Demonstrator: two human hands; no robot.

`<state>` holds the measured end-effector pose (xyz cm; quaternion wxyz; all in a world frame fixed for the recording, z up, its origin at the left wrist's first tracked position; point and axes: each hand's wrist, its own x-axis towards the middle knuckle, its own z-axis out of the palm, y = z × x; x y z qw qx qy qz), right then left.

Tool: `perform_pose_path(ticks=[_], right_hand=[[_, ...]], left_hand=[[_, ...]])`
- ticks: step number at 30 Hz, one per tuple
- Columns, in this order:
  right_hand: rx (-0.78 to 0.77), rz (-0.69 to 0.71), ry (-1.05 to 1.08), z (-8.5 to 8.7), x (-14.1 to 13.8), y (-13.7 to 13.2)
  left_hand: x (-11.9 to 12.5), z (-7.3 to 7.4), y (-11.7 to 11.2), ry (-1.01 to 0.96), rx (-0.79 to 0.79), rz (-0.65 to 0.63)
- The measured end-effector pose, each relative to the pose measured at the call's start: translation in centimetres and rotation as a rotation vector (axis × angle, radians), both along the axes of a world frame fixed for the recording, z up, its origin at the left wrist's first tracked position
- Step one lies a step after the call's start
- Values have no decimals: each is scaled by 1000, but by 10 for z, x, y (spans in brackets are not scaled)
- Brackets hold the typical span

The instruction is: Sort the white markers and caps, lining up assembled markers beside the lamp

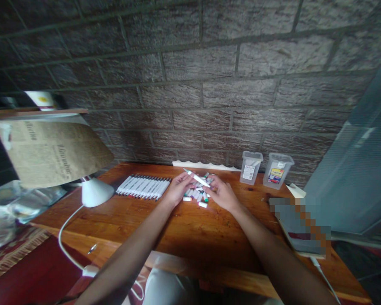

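Note:
Above the middle of the wooden table, a white marker (199, 179) is held tilted between my two hands. The fingers of my left hand (179, 189) are closed on its upper left end, where a greenish tip shows. My right hand (222, 194) pinches around the lower right end; its fingertips are partly hidden. Just beneath the hands lies a loose pile of marker caps (195, 195), white with coloured ends, some green and one red. To the left of my left hand, several white markers with dark ends lie side by side in a neat row (142, 187).
A lamp (97, 191) with a newsprint shade stands at the left, its cord hanging over the edge. Two clear plastic containers (250, 167) are at the back right. A tablet-like device (301, 228), partly blurred, lies right with a cable. A brick wall (190, 97) rises behind.

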<state>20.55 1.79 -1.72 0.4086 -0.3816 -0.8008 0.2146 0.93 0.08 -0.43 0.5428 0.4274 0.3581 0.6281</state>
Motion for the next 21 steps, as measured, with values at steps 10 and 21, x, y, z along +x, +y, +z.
perform_pose_path(ticks=[10,21], right_hand=[[0,56,14,-6,0,3],[47,74,80,-1,-2,-2]], left_hand=[[-3,6,1,-222,-95,57],[1,5,-2,-55,-19,26]])
